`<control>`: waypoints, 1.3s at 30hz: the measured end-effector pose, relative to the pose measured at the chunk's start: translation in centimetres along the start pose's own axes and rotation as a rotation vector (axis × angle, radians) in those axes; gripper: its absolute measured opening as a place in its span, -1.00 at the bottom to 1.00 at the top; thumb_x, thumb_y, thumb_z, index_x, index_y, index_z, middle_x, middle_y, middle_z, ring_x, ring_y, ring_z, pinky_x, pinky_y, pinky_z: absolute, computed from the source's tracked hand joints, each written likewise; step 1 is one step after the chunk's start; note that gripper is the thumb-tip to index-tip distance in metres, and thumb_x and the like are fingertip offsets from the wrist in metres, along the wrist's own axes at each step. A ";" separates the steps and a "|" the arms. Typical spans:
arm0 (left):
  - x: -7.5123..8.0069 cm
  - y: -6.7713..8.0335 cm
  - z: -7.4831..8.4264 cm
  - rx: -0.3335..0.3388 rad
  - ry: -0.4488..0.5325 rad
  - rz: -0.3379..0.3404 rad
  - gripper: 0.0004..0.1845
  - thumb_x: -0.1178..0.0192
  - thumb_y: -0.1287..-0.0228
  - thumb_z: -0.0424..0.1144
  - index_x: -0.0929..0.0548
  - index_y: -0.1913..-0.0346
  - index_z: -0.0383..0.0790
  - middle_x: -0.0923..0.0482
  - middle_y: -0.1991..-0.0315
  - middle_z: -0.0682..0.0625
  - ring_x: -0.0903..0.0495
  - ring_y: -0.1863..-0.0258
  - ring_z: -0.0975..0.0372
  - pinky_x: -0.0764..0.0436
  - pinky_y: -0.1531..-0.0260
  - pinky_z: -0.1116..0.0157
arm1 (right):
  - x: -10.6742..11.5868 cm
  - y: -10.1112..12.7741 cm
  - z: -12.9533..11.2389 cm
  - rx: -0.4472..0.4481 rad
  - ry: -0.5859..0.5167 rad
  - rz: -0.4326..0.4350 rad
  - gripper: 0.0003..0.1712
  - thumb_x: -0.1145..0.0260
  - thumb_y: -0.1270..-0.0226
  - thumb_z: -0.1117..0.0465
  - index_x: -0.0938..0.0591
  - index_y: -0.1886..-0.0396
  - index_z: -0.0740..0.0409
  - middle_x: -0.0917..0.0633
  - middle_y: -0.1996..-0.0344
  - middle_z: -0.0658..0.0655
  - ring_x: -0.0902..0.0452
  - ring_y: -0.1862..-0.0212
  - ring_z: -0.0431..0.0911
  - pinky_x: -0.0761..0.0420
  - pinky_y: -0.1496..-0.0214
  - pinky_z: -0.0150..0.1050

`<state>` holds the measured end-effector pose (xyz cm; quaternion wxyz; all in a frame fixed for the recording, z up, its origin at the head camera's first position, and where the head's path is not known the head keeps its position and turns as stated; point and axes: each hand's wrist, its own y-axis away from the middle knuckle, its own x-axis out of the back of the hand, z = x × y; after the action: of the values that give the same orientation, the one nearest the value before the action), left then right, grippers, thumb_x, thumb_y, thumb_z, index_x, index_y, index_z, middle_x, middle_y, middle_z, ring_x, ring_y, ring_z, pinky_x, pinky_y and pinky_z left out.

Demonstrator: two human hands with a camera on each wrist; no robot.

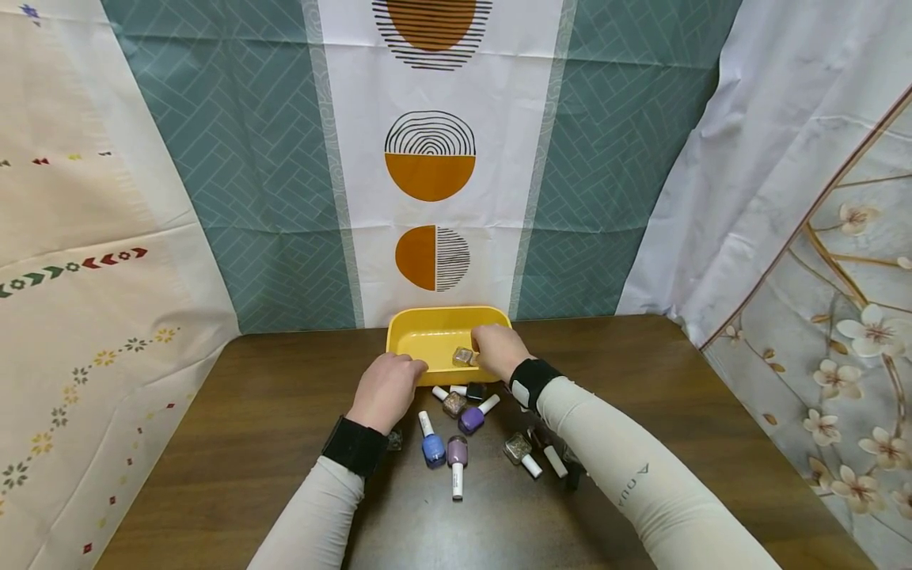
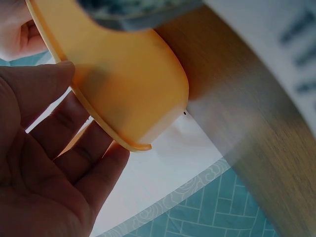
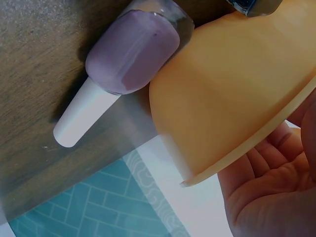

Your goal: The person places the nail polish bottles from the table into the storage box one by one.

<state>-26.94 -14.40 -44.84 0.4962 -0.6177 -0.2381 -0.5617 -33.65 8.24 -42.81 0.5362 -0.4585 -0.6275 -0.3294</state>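
One glitter nail polish bottle [image 1: 463,356] lies in the yellow tray [image 1: 413,336] at the tabletop's [image 1: 271,412] far edge, pinched by the right hand [image 1: 500,350]. The left hand [image 1: 385,389] curls over the tray's near rim. About eight bottles [image 1: 456,455] remain outside. The sleeve [image 1: 641,491] reads "AUQ", seemingly.

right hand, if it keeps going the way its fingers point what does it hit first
Probably the glitter bottle lying in the yellow tray. The right hand reaches over the tray's near rim with its fingers right at that bottle; whether they already touch it is unclear.
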 end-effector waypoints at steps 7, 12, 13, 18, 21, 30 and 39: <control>0.0 0.1 0.0 0.005 0.018 -0.004 -0.89 -0.54 -0.37 -0.39 -0.90 0.10 -0.20 -0.76 0.33 -0.08 -0.60 0.33 0.05 -0.69 0.09 0.10 | 0.1 0.4 0.2 0.021 0.003 0.021 -0.86 -0.57 -0.40 0.30 -0.79 0.14 0.25 -0.83 0.23 0.15 -0.72 0.19 0.07 -0.72 -0.03 0.02; 0.1 -0.1 -0.1 -0.008 0.005 -0.003 -0.90 -0.54 -0.37 -0.39 -0.90 0.11 -0.21 -0.74 0.36 -0.08 -0.59 0.36 0.05 -0.69 0.12 0.09 | 0.4 1.2 0.4 0.050 0.001 0.040 -0.60 -0.53 -0.51 0.23 -0.76 -0.26 0.27 -0.83 -0.12 0.24 -0.77 -0.15 0.14 -0.69 -0.29 0.06; 0.1 -0.1 -0.1 -0.011 0.003 0.000 -0.90 -0.54 -0.37 -0.38 -0.90 0.11 -0.21 -0.74 0.36 -0.08 -0.59 0.36 0.05 -0.69 0.13 0.09 | 0.5 1.4 0.4 0.057 -0.005 0.041 -0.55 -0.52 -0.54 0.21 -0.73 -0.31 0.26 -0.81 -0.16 0.25 -0.76 -0.19 0.15 -0.67 -0.31 0.07; 0.3 -0.2 -0.1 -0.016 -0.003 0.005 -0.90 -0.54 -0.37 -0.40 -0.89 0.11 -0.21 -0.74 0.36 -0.09 -0.61 0.36 0.03 -0.70 0.13 0.08 | 1.2 2.5 0.4 0.098 -0.001 0.050 -0.43 -0.44 -0.63 0.10 -0.63 -0.50 0.22 -0.73 -0.33 0.26 -0.65 -0.37 0.15 -0.59 -0.44 0.08; 0.2 -0.1 -0.1 -0.016 -0.002 0.002 -0.90 -0.54 -0.37 -0.40 -0.89 0.11 -0.21 -0.75 0.35 -0.09 -0.61 0.35 0.03 -0.70 0.13 0.08 | 1.6 3.2 0.5 0.133 0.028 0.072 -0.39 -0.44 -0.63 0.05 -0.61 -0.52 0.20 -0.70 -0.38 0.24 -0.61 -0.42 0.12 -0.59 -0.44 0.06; 0.2 -0.2 -0.1 -0.021 0.002 0.005 -0.92 -0.53 -0.37 -0.40 -0.88 0.13 -0.23 -0.74 0.37 -0.10 -0.61 0.35 0.02 -0.69 0.13 0.07 | 2.5 5.7 1.6 0.179 0.083 0.108 -0.28 -0.41 -0.65 -0.05 -0.52 -0.61 0.18 -0.55 -0.54 0.26 -0.43 -0.58 0.18 -0.42 -0.59 0.09; 0.3 -0.1 0.1 -0.017 0.010 0.003 -0.89 -0.55 -0.35 -0.41 -0.88 0.11 -0.24 -0.74 0.36 -0.11 -0.60 0.36 0.02 -0.70 0.11 0.07 | 2.9 8.6 3.5 0.181 0.106 0.163 -0.18 -0.48 -0.57 -0.11 -0.50 -0.63 0.17 -0.52 -0.57 0.26 -0.36 -0.62 0.21 -0.32 -0.64 0.14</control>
<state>-26.89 -14.39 -44.49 0.4931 -0.6193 -0.2298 -0.5661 -27.01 15.20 -41.39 0.6328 -0.4398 -0.5860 -0.2506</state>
